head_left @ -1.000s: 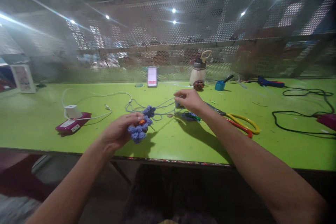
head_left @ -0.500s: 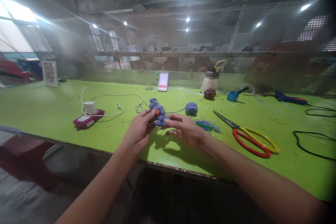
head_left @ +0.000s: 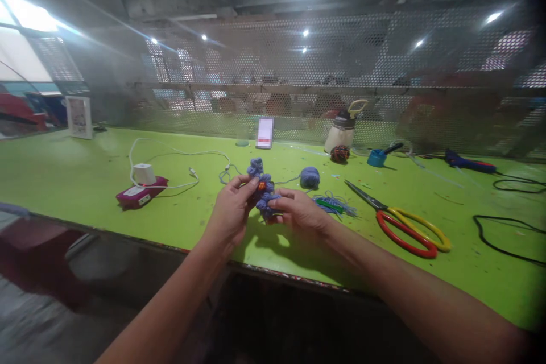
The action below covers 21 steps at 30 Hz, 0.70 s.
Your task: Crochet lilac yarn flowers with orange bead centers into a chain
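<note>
A purple-blue crochet piece (head_left: pixel 267 205) with puffy lobes and a small orange centre is held up above the table between both hands. My left hand (head_left: pixel 232 207) pinches its left side near the orange part, thumb on top. At the lower right lobe, my right hand (head_left: pixel 301 210) grips the edge between thumb and fingers. Some of the fingers behind the piece are hidden. Purple yarn runs from near the piece to a yarn ball (head_left: pixel 309 177) just beyond my right hand. Loose purple strands (head_left: pixel 341 205) with a green tool (head_left: pixel 328 205) lie right of that hand.
Large scissors (head_left: pixel 405 227) with red and yellow handles lie at the right. Behind stand a phone (head_left: pixel 264 133), a bottle (head_left: pixel 340 135), a dark yarn ball (head_left: pixel 340 153), a blue pot (head_left: pixel 376 158) and a glue gun (head_left: pixel 469 161). A purple power strip (head_left: pixel 143 195) with a white cable is at left.
The crochet piece has tilted and its lower lobes sit a little lower and further right. My right fingers have closed in on its lower edge. The view has shifted slightly.
</note>
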{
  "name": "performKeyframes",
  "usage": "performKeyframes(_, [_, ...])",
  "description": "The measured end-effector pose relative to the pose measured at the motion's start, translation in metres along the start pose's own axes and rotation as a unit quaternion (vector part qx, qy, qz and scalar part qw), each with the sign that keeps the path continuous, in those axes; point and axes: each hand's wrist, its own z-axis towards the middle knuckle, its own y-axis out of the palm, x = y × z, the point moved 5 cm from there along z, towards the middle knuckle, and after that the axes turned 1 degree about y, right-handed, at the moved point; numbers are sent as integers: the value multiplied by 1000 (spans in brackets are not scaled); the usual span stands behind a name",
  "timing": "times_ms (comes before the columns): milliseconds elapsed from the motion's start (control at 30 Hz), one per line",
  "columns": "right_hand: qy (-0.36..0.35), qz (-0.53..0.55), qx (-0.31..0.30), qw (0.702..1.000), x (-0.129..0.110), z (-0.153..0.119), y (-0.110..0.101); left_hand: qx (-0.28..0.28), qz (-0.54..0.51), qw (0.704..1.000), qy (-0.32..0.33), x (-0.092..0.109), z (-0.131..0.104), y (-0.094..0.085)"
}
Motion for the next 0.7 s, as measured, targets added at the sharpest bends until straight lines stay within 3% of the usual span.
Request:
performKeyframes(133, [32,-17,-8,999,4,-1,0,-9,-11,1000,-24,-4,4,-2])
performKeyframes(433, [49,-33,6,998,8,0,-4,-101,-50,983,-147,-9,6,1])
performKeyframes(700, [71,-26,-21,997,11,-4,-1,-27,-37,996,-71,-6,18,-9])
